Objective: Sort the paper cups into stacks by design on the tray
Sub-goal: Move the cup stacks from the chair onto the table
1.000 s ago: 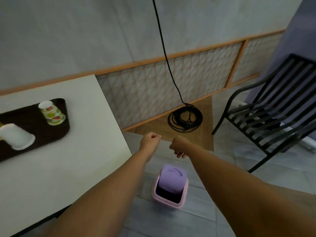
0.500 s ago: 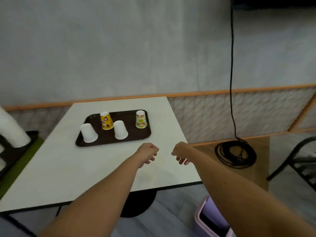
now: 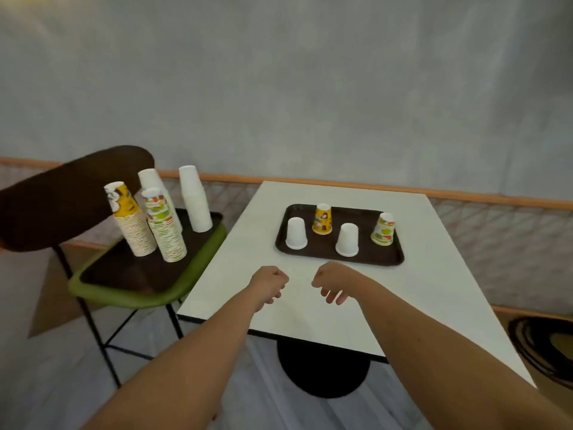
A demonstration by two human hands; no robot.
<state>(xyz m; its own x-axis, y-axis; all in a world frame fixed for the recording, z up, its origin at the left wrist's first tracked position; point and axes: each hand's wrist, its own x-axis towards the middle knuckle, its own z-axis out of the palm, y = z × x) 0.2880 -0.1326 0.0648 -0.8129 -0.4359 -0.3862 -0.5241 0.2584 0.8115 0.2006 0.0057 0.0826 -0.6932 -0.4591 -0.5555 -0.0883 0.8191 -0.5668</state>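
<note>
A white square table with a thin dark edge stands on a round black pedestal. Toward its far right corner lies a dark brown tray with rounded corners and a low rim. Four paper cups stand upside down on it, apart from one another: a plain white cup at the tray's left end, a yellow printed cup near its far edge, a second white cup near the front edge, and a green-and-red printed cup at the right end.

Left of the table, a chair with a green seat rim and thin black legs carries a second dark tray holding tall stacks: a yellow stack, a green-and-red stack and two white stacks, all tapered and ribbed with rims.

Over the near part of the table, nothing lies between the hands and the tray. The left hand is curled into a loose fist, holding nothing. The right hand is bent at the wrist, fingers curled downward, also empty. A coil of black cable lies on the floor at the right.
</note>
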